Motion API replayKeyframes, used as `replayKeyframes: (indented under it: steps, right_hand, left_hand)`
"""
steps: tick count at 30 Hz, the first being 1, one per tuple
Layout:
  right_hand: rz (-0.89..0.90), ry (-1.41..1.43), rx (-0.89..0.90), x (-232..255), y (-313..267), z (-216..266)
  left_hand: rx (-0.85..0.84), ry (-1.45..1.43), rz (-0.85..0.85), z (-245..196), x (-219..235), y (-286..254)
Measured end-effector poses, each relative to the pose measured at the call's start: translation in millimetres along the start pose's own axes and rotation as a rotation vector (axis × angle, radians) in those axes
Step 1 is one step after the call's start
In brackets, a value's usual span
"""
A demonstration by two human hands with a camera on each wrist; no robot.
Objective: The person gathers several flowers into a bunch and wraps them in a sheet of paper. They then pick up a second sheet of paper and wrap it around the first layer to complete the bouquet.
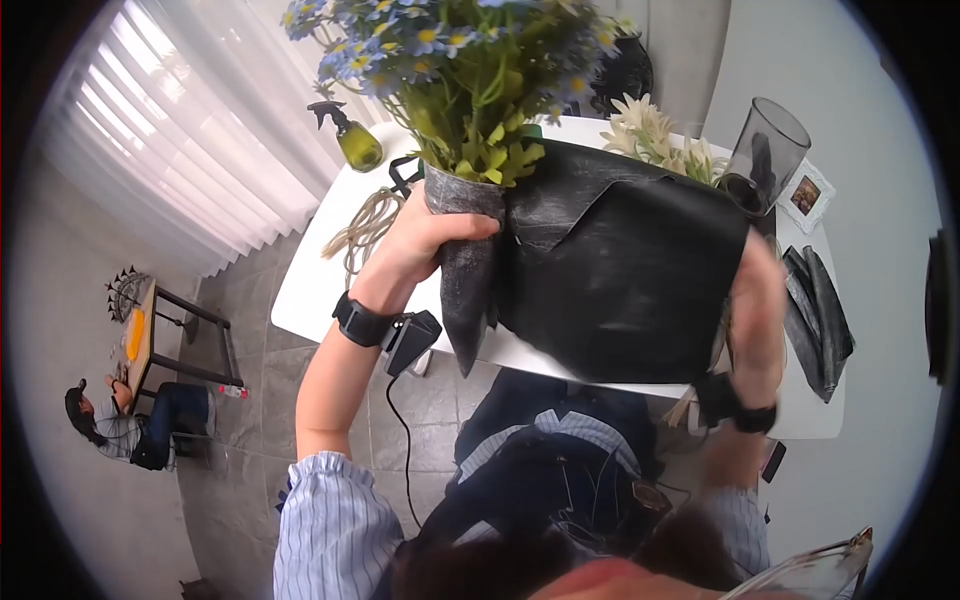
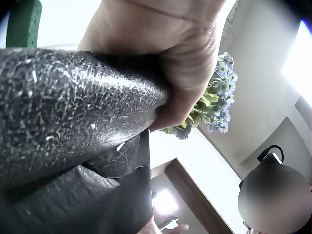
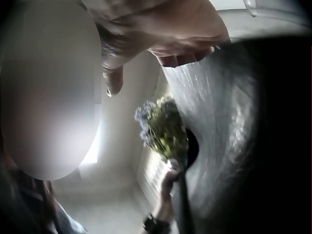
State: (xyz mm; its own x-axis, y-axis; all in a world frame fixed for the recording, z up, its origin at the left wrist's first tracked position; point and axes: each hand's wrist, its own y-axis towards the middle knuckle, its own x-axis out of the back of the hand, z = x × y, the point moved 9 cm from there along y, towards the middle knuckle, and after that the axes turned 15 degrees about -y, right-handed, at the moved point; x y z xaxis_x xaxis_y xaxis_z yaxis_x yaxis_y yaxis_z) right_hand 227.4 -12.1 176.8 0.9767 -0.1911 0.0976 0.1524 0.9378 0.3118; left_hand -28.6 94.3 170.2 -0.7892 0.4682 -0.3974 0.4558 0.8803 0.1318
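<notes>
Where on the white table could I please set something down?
Bare: the near-left corner beside the rope, and the near-right corner by the dark sheets. The far right is crowded with pale flowers, a vase and a photo frame; black wrapping hides much of the middle.

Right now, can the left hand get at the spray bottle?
Probably not without letting go: the left hand grips the wrapped bouquet. Once free, likely yes; the spray bottle sits nearby, with nothing covering it in the head view.
</notes>
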Motion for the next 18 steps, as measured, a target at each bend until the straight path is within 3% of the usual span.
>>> replayKeyframes:
  steps: [2,4,7,11,12,13,14,15,18]
  right_hand:
    - [0.057,0.000,0.162,7,16,39]
    - [0.020,-0.792,0.343,0,27,72]
    - [-0.146,-1.546,0.603,-27,30,100]
    - [0.049,-1.633,0.684,-63,33,102]
    - [0.161,-1.528,0.616,-77,39,91]
    - [0.390,-1.645,0.441,-91,50,65]
    - [0.302,-1.422,0.590,-102,58,65]
    - [0.580,-1.188,0.328,-102,66,39]
    - [0.752,-1.010,0.077,-109,75,-7]
  left_hand:
    - [0.045,0.018,0.035,6,-1,-1]
    - [0.063,0.039,0.065,12,-3,1]
    - [0.044,0.056,0.071,13,-8,0]
    - [0.087,0.078,0.089,18,-12,-2]
    - [0.085,0.078,0.101,19,-14,-2]
    - [0.083,0.079,0.116,20,-18,-2]
    - [0.079,0.080,0.130,20,-21,-2]
    - [0.088,0.070,0.142,20,-24,-2]
    - [0.100,0.050,0.163,20,-29,-7]
